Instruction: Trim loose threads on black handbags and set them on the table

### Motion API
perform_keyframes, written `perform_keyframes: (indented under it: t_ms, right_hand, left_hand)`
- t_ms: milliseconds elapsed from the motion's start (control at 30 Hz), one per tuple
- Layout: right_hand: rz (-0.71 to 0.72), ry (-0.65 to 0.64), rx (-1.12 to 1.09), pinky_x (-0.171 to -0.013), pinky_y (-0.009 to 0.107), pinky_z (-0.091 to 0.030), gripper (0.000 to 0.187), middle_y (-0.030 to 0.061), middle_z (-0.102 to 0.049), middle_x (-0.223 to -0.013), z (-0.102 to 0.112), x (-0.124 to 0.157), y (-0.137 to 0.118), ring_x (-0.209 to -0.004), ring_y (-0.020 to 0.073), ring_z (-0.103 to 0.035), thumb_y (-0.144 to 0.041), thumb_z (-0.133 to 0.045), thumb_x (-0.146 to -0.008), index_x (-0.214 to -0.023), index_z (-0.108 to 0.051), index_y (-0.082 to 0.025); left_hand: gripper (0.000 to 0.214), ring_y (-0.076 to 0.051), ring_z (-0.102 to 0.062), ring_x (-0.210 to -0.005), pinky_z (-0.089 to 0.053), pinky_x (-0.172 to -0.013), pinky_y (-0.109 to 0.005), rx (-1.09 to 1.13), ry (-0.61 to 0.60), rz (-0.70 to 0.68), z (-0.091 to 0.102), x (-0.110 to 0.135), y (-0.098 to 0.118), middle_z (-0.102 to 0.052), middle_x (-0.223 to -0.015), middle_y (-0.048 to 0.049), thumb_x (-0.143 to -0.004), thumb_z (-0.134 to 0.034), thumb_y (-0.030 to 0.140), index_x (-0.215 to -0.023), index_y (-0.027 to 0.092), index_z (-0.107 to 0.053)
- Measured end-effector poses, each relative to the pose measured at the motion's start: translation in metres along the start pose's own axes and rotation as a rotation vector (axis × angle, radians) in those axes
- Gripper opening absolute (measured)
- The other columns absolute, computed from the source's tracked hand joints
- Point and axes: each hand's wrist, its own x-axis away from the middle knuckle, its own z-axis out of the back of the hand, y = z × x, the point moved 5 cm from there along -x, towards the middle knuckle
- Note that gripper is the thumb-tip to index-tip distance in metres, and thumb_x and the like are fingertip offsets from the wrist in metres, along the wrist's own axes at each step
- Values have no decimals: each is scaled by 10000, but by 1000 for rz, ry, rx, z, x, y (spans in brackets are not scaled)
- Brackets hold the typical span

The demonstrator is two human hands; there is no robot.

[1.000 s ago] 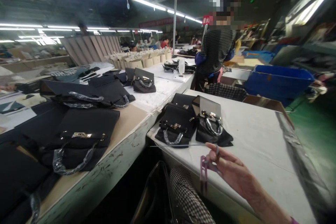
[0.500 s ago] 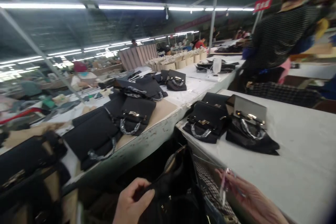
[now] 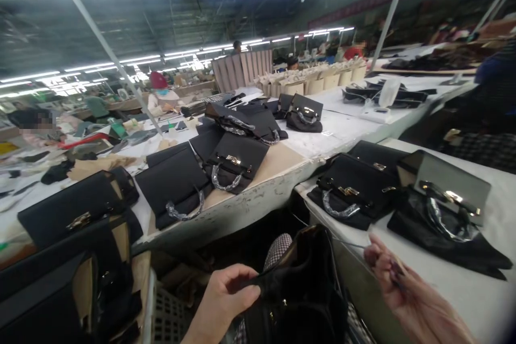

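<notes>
My left hand (image 3: 231, 298) pinches the upper edge of a black handbag (image 3: 298, 285) between thumb and fingers. The bag is on my lap with its mouth open toward me; small gold fittings show on its side. To the right of the bag, my right hand (image 3: 407, 290) is raised and closed, apart from it. A thin line like a thread runs from near the bag's top to these fingers. Something small and dark sits in the right hand, too blurred to name.
Black handbags with plastic-wrapped handles (image 3: 346, 188) lie on the white table (image 3: 447, 285) at right. More black bags (image 3: 173, 185) line the left bench (image 3: 258, 188). A plastic crate (image 3: 169, 306) stands at lower left. Other people work farther back.
The view has turned left, so the benches have shifted right in the picture and the near co-worker is mostly out of frame. The shiny strip at my right hand no longer shows.
</notes>
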Motion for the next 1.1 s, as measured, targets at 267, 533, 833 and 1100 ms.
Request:
perform_keyframes:
  t_ms: [267,533,833,1100]
  right_hand:
    - [46,-123,89,-771,160,-618,240,44,-715,-952,-114,-38,0,-831,149,-704,-227,-838,-753,-962,-727,-187]
    - [-109,-244,265,-713,214,-611,334,70,-743,-951,-144,-54,23,-750,161,-690,-297,-884,-696,-977,-740,-188]
    - [-160,-274,143,-894,224,-537,187,4,-711,-894,-125,-48,52,-1040,177,-666,-299,-847,-758,-777,-681,-215]
    - [-77,-568,473,-886,269,-507,207,-8,-587,-995,-160,-50,61,-1051,191,-643,-308,-748,-858,-761,-600,-201]
  left_hand:
    - [251,-117,-493,-582,-349,-531,-200,-62,97,-11,9,5,11,-609,-622,5,-778,-710,382,-827,142,-765]
    - [143,-114,-480,-553,-327,-534,-212,-139,58,7,36,15,77,-614,-578,19,-739,-692,255,-778,149,-779]
    - [171,-99,-489,-501,-332,-490,-197,57,-8,223,13,-15,19,-629,-565,9,-657,-747,232,-778,112,-762]
    - [180,-97,-476,-530,-320,-516,-204,18,46,204,10,-10,21,-615,-579,8,-705,-753,258,-798,105,-767]
